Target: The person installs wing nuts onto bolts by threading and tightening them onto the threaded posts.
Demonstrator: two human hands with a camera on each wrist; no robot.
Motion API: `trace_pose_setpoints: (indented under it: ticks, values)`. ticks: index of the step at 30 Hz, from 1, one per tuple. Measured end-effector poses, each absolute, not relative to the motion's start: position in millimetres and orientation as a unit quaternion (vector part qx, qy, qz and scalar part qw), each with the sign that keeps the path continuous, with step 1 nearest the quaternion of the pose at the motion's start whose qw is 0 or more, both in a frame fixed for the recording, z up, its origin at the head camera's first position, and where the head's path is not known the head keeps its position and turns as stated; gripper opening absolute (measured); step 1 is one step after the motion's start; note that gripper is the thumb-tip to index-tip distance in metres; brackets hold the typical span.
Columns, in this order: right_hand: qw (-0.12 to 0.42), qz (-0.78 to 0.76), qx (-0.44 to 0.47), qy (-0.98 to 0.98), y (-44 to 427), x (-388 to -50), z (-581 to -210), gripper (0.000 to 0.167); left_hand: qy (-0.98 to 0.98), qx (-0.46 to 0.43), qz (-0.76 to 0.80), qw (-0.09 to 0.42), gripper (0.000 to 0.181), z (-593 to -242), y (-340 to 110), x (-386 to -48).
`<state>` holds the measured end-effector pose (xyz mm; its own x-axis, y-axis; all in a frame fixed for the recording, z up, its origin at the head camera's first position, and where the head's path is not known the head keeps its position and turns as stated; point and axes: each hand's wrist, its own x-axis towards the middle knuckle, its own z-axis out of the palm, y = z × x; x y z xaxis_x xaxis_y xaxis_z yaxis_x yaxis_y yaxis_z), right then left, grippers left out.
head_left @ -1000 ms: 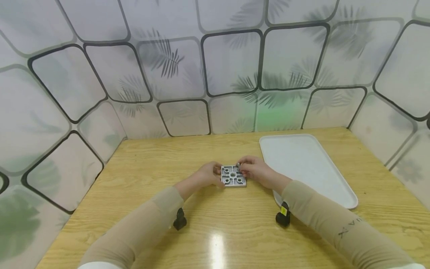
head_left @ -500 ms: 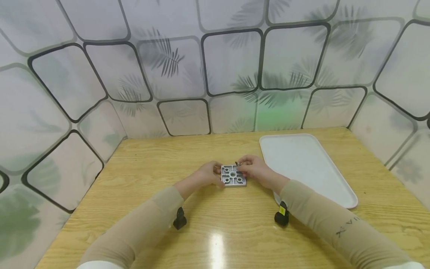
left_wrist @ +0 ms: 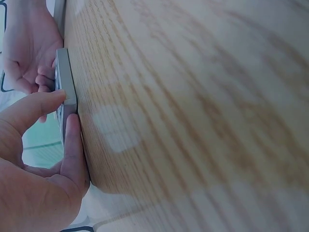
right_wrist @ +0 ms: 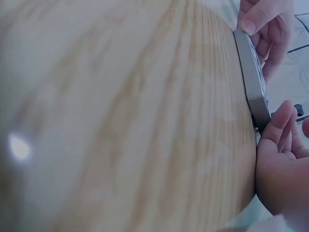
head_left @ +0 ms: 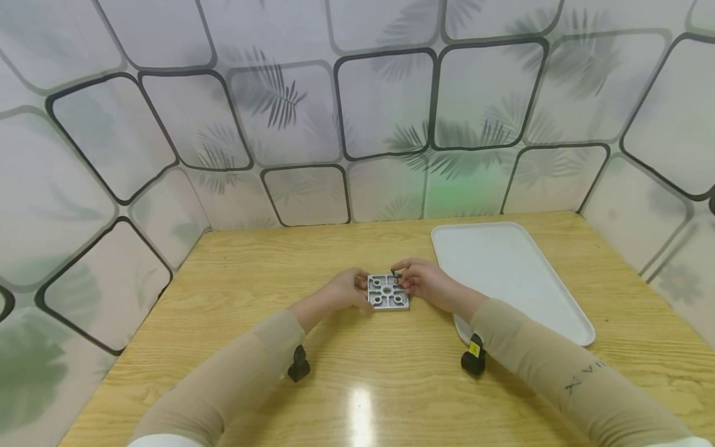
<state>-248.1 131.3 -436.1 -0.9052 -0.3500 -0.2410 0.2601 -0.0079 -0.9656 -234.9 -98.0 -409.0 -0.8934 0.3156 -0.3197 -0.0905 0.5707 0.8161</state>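
Plate (head_left: 388, 291): laid flat on table (head_left: 268, 267), near the tray (head_left: 505, 273).
Left hand (head_left: 347, 290): thumb and fingers are moderately spread; plate is gripped by them at its left side.
Right hand (head_left: 429, 284): fingers are curled, with narrow gap; dark-headed screw (right_wrist: 299, 110) is held by them at plate's far right corner.

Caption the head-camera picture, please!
Left hand grips a square grey metallic plate; right hand holds a small dark piece at its far-right corner.
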Motion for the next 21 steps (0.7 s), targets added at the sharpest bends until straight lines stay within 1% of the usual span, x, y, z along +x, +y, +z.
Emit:
trace_pose_setpoints:
  ticks: [10,21]
  values:
    - [0.217,-0.700,-0.041,0.679,130.4,-246.9,-434.1,0.049,0.860,0.073,0.458,0.214,0.082,-409.8,-97.8,-234.1]
    - [0.217,-0.693,-0.051,0.685,129.6,-247.3,-435.1,0.045,0.856,0.071,0.463,0.219,0.082,-409.8,-98.5,-234.5]
